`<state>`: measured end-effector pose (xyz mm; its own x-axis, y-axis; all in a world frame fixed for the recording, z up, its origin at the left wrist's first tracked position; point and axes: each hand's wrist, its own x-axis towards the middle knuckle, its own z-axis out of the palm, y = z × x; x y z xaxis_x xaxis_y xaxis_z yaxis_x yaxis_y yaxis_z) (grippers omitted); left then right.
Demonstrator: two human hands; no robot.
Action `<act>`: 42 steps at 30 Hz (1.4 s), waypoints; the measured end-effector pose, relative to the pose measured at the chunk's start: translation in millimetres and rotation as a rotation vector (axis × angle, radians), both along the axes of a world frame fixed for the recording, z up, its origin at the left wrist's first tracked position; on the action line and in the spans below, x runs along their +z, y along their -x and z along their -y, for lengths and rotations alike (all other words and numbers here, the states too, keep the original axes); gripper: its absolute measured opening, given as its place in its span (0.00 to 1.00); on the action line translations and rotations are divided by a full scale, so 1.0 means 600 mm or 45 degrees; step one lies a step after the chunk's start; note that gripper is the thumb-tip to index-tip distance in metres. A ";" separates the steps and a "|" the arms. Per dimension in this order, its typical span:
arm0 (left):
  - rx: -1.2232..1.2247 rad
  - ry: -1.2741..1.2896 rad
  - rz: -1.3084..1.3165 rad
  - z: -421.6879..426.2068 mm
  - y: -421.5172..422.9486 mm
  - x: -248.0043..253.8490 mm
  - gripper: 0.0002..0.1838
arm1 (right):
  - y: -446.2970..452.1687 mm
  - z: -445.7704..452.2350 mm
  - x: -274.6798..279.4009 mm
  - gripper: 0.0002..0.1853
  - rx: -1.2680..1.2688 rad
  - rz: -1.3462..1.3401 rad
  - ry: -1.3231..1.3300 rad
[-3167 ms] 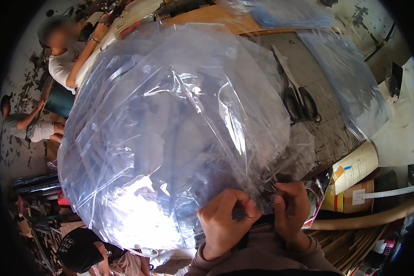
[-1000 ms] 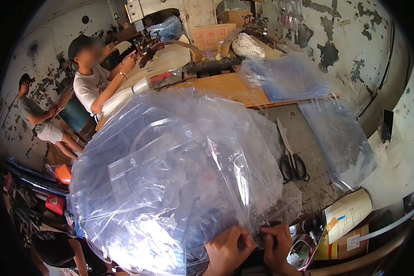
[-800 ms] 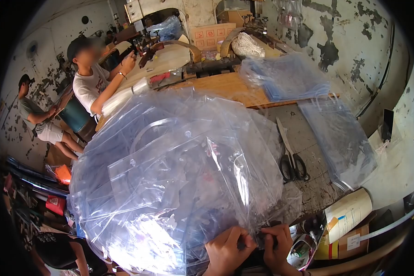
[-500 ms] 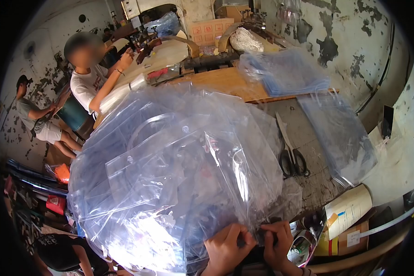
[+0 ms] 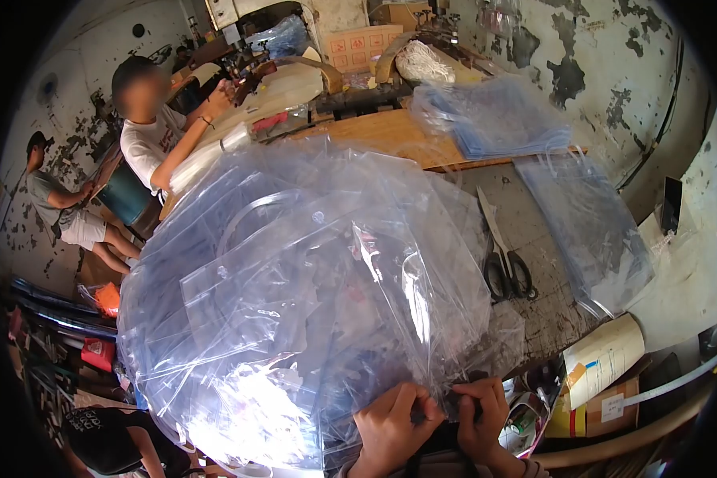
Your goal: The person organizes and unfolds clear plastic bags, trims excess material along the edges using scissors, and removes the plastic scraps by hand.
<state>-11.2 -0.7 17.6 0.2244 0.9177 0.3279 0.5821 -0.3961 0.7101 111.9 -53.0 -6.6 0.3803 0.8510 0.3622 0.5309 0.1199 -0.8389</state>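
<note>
A large heap of clear, bluish plastic bags (image 5: 295,279) spreads over the table in front of me, shiny and creased, with a clear handle loop on top. At its lower right edge, my left hand (image 5: 398,422) is closed in a pinch on the crumpled plastic. Close beside it, my right hand (image 5: 479,414) has thumb and fingers pressed together at the same edge; what lies between them is too small to make out. Black-handled scissors (image 5: 506,263) lie open on the table, right of the heap.
Flat plastic bags (image 5: 510,119) are stacked on a wooden board (image 5: 374,131); more bags (image 5: 585,231) lie at the right. A rolled paper (image 5: 605,358) and a carton (image 5: 613,410) are at lower right. One person (image 5: 155,139) sits beyond the heap, another (image 5: 60,199) at far left, another (image 5: 115,438) at lower left.
The view has tilted up since the oldest frame, bringing the back wall and machines into sight. Both hands keep nearly the same pinched pose at the heap's edge. The seated person's hands have shifted slightly.
</note>
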 end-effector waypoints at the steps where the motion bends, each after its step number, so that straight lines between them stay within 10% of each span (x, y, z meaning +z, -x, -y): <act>1: -0.019 -0.008 0.016 -0.001 0.001 0.000 0.06 | 0.000 0.001 0.000 0.08 0.001 -0.016 0.013; 8: -0.111 0.032 -0.059 0.008 0.014 -0.013 0.06 | 0.000 -0.004 0.075 0.11 -0.188 0.628 0.006; 23: -0.464 0.014 0.148 0.038 0.037 0.023 0.07 | -0.041 -0.073 0.059 0.18 0.570 -1.080 0.120; 42: -0.907 0.042 0.099 0.046 0.051 -0.019 0.07 | -0.049 -0.119 0.042 0.29 0.676 -1.475 -0.255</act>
